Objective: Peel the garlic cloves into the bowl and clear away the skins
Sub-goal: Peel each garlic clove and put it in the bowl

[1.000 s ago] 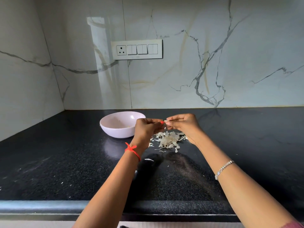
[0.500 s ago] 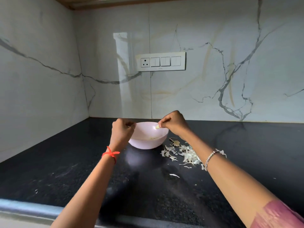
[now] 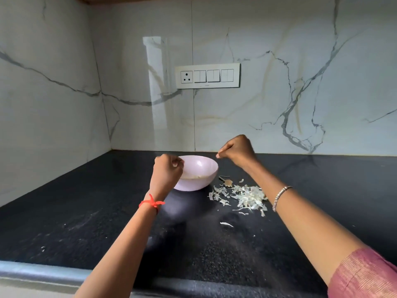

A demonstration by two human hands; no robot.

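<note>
A pale pink bowl (image 3: 198,184) stands on the black counter (image 3: 103,220) near the back wall; something pale lies low inside it, partly hidden by the rim. My left hand (image 3: 167,172), fingers curled into a fist, hangs in front of the bowl's left rim and covers it. My right hand (image 3: 236,152) hovers above the bowl's right rim with fingertips bunched together, and no clove shows between them. A heap of white garlic skins (image 3: 247,196) lies right of the bowl, under my right forearm. A brown garlic root stub (image 3: 228,182) sits between bowl and heap.
Stray skin flakes (image 3: 226,224) dot the counter in front of the heap. Marble walls close off the back and left sides, with a switch panel (image 3: 207,76) on the back wall. The counter's rounded front edge (image 3: 43,274) runs along the bottom.
Both hands went from over the skin heap to the bowl. Half a second ago my right fingertips held a pale clove at the bowl; now none shows there and the hand is slightly higher.
</note>
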